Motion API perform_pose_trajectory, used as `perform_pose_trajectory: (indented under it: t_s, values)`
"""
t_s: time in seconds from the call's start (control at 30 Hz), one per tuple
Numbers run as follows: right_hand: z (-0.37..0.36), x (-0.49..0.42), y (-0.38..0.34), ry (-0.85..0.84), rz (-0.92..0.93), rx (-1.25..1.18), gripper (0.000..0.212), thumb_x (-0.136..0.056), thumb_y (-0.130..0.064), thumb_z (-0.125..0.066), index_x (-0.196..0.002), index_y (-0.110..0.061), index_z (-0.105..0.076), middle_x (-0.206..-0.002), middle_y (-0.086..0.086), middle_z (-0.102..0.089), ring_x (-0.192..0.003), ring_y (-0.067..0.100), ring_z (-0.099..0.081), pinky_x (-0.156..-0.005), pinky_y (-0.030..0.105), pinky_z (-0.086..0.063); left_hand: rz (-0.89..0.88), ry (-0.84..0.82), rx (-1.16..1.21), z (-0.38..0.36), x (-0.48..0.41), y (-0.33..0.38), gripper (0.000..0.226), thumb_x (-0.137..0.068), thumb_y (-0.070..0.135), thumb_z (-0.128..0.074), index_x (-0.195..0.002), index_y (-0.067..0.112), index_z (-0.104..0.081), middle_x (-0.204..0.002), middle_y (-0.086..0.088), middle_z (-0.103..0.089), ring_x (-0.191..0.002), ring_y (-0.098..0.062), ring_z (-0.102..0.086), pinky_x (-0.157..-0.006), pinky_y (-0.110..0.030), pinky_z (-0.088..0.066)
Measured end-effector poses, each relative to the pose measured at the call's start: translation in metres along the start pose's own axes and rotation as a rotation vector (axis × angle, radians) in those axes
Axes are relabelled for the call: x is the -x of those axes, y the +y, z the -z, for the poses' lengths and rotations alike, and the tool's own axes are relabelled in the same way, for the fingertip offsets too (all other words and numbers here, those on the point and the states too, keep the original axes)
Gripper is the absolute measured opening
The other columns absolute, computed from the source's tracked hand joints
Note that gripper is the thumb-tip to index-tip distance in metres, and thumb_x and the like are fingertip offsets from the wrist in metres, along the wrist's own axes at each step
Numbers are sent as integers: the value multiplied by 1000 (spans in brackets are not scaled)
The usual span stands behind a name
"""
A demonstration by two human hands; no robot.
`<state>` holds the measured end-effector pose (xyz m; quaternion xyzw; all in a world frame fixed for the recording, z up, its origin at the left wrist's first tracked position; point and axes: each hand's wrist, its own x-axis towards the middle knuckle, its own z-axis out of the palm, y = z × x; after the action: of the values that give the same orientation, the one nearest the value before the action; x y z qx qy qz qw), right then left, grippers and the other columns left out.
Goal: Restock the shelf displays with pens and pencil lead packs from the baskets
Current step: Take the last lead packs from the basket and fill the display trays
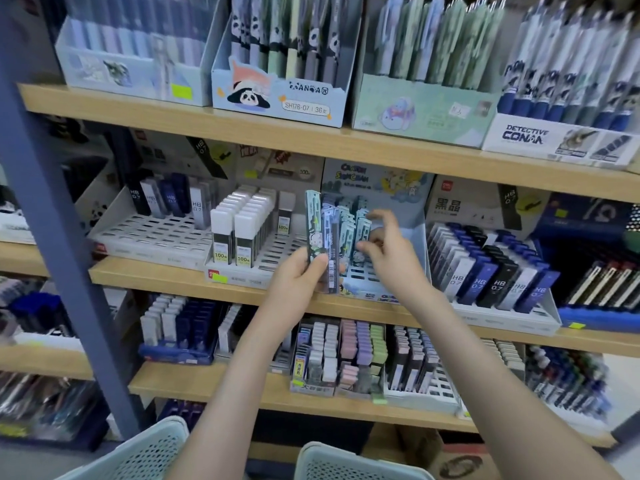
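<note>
Below the grip, at the bottom edge, stand one pale perforated basket (138, 452) and a second basket (346, 462). The left hand (298, 282) clasps a small bunch of lead packs (322, 233) upright, thumb pressed across their lower ends. Just right of the grip, the right hand (388, 251) reaches with loosely bent fingers to the packs standing in the cartoon display tray (362, 273); blur hides whether it pinches one. That tray sits directly behind the grip. Left of the grip stand white-capped packs (242, 233). Above it, on the higher shelf, is a panda pen box (277, 95).
</note>
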<state>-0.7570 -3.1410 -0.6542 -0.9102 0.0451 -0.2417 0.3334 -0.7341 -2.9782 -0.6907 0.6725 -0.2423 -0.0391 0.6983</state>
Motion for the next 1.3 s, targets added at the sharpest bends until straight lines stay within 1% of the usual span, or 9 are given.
perform_pose_trajectory:
  t_s: [0.07, 0.23, 0.37, 0.47, 0.63, 0.73, 0.9, 1.1, 1.3]
  values:
    - [-3, 3, 2, 47, 46, -5, 48, -97, -12, -48, -139, -25, -27, -79, -6, -51, -55, 7, -49, -46, 17, -35, 2, -7, 8, -2, 0, 1, 19, -101, 18, -44, -96, 16, -62, -94, -1, -74, -86, -23, -68, -81, -41, -56]
    - [-5, 4, 7, 67, 117, 30, 42, -98, -5, -43, -136, -22, -37, -98, -4, -43, -71, -24, -47, -58, 5, -35, 3, -51, 35, -4, 2, 2, 18, -101, 16, -43, -99, 11, -60, -94, 0, -75, -77, -10, -69, -78, -36, -55]
    - [-4, 2, 10, 80, 161, 113, 42, -96, -8, -49, -135, -20, -40, -102, -7, -41, -111, 16, -44, -80, 25, -33, -8, -48, 56, -1, 4, 1, 19, -101, 16, -43, -96, 15, -61, -90, 3, -75, -76, -10, -69, -75, -32, -56]
    - [-5, 2, 12, 56, 116, 72, 44, -95, -7, -49, -136, -22, -39, -94, -4, -46, -99, 17, -47, -76, 27, -34, -5, -53, 54, 0, 5, 2, 19, -101, 16, -43, -98, 13, -62, -89, 5, -75, -74, -10, -69, -71, -27, -57]
    - [-2, 17, -5, 213, 148, 121, 38, -96, -22, -50, -133, -21, -44, -116, -1, -51, -112, 17, -42, -85, 25, -32, 3, -67, 4, -2, 8, 1, 23, -100, 23, -46, -106, 7, -61, -91, 0, -74, -79, -17, -68, -77, -38, -57]
    - [-2, 37, -31, 138, 83, -212, 29, -89, -29, -61, -116, -27, -51, -94, -6, -55, -76, -1, -49, -68, 14, -40, -2, -75, -26, -4, 8, 1, 31, -98, 31, -50, -105, 3, -60, -99, -19, -68, -89, -33, -65, -82, -45, -56]
    - [-2, 43, -35, -7, -95, -403, 7, -85, -15, -67, -86, -15, -60, -63, -5, -53, -46, 0, -42, -49, 15, -34, -25, -136, -48, -8, 13, 3, 20, -99, 24, -49, -109, 19, -65, -107, -5, -70, -99, -22, -66, -88, -45, -54]
    - [18, 39, -22, 52, -77, -771, 10, -98, -19, -49, -90, -12, -50, -72, 3, -53, -55, 10, -45, -56, 25, -41, -38, -97, 90, -4, 13, 7, 20, -101, 11, -42, -103, 16, -61, -98, 2, -70, -86, -9, -69, -77, -23, -56]
    - [30, 25, -16, -32, 9, -435, 14, -100, -24, -46, -102, -28, -58, -106, -12, -59, -87, -4, -59, -80, 28, -52, -39, -69, 131, 3, 9, 6, 20, -102, 11, -38, -98, 14, -58, -85, -1, -67, -74, -9, -67, -72, -24, -57]
